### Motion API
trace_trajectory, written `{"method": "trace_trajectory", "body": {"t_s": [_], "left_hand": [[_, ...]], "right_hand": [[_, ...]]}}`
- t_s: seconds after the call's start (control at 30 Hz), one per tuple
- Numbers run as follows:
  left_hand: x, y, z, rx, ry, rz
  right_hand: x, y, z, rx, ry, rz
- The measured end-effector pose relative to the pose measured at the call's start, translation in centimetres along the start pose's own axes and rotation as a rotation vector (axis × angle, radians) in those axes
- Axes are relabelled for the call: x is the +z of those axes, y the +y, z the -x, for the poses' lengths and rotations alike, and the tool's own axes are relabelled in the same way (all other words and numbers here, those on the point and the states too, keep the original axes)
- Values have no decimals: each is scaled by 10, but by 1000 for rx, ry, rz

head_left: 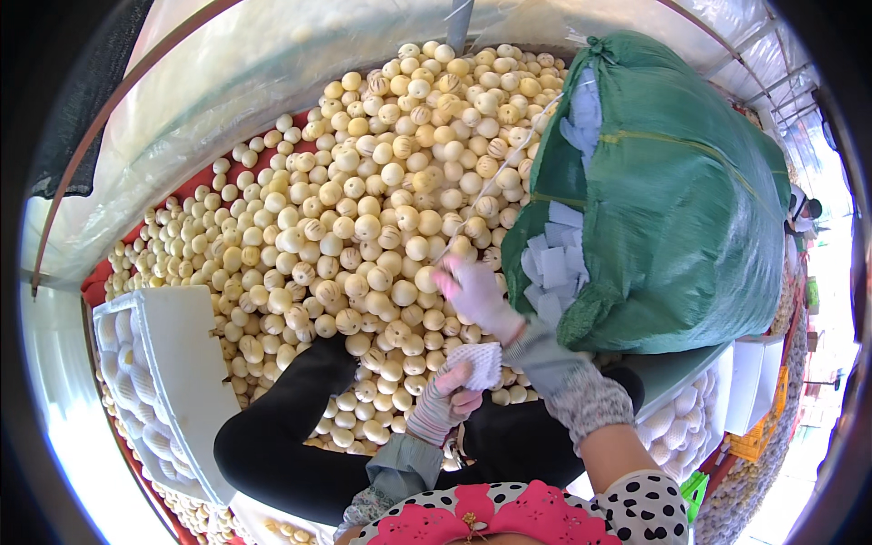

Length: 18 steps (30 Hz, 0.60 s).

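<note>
A large heap of round, pale yellow fruits [391, 173], some with brown stripes like pepino melons, spreads in front of me. My left hand [448, 401], in a striped glove with bare fingertips, grips a white foam net sleeve [474, 365] above my lap. Farther forward, my right hand [480, 292], in a pale pink glove, reaches over the heap. Its fingers stretch out beside a fruit [427, 279], and whether they touch it I cannot tell. Right of that hand, a big green woven sack [681, 200] gapes open, showing flattened white foam sleeves [556, 259].
A white foam box [186, 381] of net-wrapped fruits stands at my left. Another batch of wrapped fruits [677, 427] lies at my right, near an orange crate [758, 427]. Plastic sheeting [245, 82] walls the far side. A person [803, 211] appears at the far right.
</note>
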State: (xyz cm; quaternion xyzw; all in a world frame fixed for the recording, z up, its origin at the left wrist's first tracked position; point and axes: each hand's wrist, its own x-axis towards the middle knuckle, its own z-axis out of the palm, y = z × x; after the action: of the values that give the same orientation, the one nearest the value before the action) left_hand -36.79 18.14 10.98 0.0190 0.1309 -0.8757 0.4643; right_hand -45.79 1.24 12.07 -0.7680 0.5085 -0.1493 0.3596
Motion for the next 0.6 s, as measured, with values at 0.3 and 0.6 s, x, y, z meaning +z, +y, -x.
{"method": "trace_trajectory", "body": {"t_s": [0.3, 0.6], "left_hand": [[-13, 10, -17, 422, 599, -229], [7, 22, -17, 703, 685, -791]], "right_hand": [[15, 55, -195, 172, 151, 405], [39, 22, 22, 220, -145, -934]]}}
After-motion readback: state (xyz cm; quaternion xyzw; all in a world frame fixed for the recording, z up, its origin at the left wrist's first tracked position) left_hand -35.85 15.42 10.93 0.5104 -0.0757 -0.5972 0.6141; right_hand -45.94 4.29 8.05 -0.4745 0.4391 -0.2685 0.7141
